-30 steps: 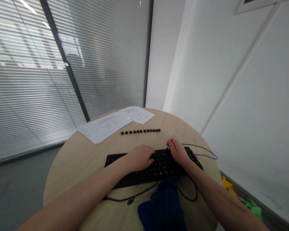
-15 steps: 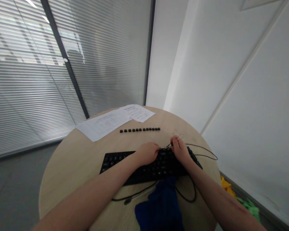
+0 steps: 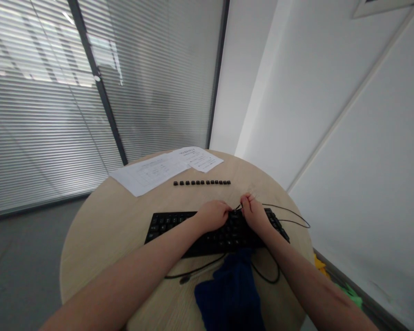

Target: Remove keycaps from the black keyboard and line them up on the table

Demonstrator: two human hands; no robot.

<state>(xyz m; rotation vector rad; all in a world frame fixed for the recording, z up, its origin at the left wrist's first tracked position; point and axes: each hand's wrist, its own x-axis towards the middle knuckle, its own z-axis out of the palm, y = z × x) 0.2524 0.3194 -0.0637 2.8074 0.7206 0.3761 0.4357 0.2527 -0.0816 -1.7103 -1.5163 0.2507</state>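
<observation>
A black keyboard [image 3: 207,241] lies on the round wooden table, partly covered by my forearms. My left hand [image 3: 212,215] rests over its upper middle, with curled fingers gripping near the far edge. Close to its right, my right hand [image 3: 253,212] is closed in a pinch above the keyboard's far edge. Whatever is between those fingers is too small and hidden to name; a thin dark strand shows between the two hands. Beyond the keyboard, several black keycaps [image 3: 202,182] stand in a row.
Printed sheets of paper [image 3: 152,174] lie at the table's far left. A blue cloth [image 3: 229,294] is in front of the keyboard. A black cable [image 3: 269,279] loops beside it and another stretch passes at the right. Yellow and green items are on the floor by the white wall.
The view has shifted slightly. My right hand has moved a little left, closer to my left hand, and the dark bit seen by its fingers is now mostly hidden. My left hand stays in place.
</observation>
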